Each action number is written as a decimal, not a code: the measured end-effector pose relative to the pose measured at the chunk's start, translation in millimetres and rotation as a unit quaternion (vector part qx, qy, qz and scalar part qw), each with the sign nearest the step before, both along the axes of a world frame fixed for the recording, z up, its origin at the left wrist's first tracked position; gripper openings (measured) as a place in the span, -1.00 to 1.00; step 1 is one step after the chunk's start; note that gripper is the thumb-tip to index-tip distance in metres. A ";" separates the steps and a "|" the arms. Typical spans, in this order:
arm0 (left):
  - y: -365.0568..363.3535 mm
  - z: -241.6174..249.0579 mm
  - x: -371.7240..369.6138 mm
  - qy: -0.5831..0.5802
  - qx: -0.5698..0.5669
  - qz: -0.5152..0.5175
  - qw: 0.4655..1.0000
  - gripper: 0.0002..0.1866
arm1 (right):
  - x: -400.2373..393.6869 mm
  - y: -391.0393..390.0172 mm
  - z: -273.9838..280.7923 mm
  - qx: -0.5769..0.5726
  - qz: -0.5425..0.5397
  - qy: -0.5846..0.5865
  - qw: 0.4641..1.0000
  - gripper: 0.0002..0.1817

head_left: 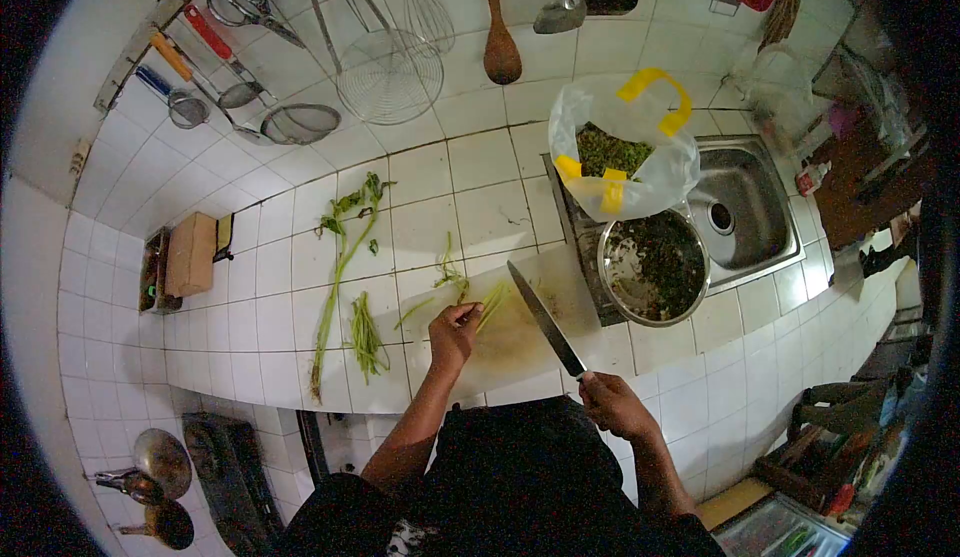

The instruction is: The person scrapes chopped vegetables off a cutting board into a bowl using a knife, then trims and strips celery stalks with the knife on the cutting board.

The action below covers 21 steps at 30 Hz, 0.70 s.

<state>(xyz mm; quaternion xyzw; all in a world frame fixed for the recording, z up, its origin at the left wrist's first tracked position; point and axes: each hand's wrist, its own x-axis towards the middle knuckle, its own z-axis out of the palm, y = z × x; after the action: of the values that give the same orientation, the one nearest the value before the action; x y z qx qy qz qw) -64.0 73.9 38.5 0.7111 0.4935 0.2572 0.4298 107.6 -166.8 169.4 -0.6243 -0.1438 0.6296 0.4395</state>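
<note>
My right hand (617,405) is closed round the handle of a kitchen knife (546,321), its blade slanting up and left above the cutting board (515,352). At the board's left part, my left hand (455,335) is closed, fingertips pinched at a few cut green stems (491,306). Just beyond that hand lies a thin leafy sprig (450,275). Further left on the tiles are a bundle of green stalks (367,339) and a long leafy stalk (340,275) with its root end toward me.
Right of the board stands a steel bowl (618,302) with chopped greens. Behind it, a plastic bag (676,177) with yellow handles holds more greens, beside the sink (785,247). Strainers, a whisk and a wooden spoon (502,55) hang on the wall.
</note>
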 end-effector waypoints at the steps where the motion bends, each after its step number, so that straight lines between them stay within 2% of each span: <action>1: 2.1 -5.6 0.0 0.007 0.022 -0.010 1.000 -0.76 | -0.8 -0.7 -3.1 0.001 0.001 -0.002 1.000 -0.55; 3: 4.4 -3.1 0.3 0.012 0.045 -0.018 0.999 -0.75 | -2.5 -1.6 -7.9 -0.005 0.003 -0.003 1.000 -0.56; 5: 3.6 11.6 0.7 0.165 0.012 -0.067 0.984 -0.75 | -1.5 -1.1 -1.6 -0.008 0.002 0.003 1.000 -0.55; 6: 4.1 7.6 -0.7 0.163 0.014 -0.067 0.984 -0.75 | -1.5 -0.7 0.9 -0.013 -0.001 0.011 1.000 -0.53; 8: 2.4 -2.5 -5.3 0.193 0.173 -0.106 0.960 -0.76 | -2.1 -1.5 1.3 -0.013 0.000 -0.005 1.000 -0.54; 10: 1.2 2.4 -9.2 0.173 0.169 -0.083 0.967 -0.77 | -2.3 -2.3 -0.7 -0.012 0.000 -0.022 1.000 -0.55; 12: 9.6 3.9 -16.9 0.151 0.165 -0.059 0.973 -0.76 | -2.8 -2.0 -2.3 -0.009 -0.017 0.017 1.000 -0.55; 15: 34.7 2.2 -39.5 0.134 0.160 -0.017 0.978 -0.75 | -6.1 3.7 11.2 0.001 -0.002 -0.011 1.000 -0.56; 17: 49.7 5.3 -53.7 0.132 0.237 0.010 0.963 -0.76 | -7.9 7.8 21.7 -0.007 0.008 -0.039 0.999 -0.55; 21: 70.2 9.8 -68.5 0.139 0.244 0.006 0.960 -0.79 | -9.6 10.5 12.1 0.009 0.010 -0.082 0.997 -0.53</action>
<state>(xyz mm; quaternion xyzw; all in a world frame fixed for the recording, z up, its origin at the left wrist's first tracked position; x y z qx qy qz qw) -132.5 144.1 48.2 0.8199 0.4752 0.2708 0.1690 98.1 -156.3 181.4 -0.6685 -0.1911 0.5790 0.4258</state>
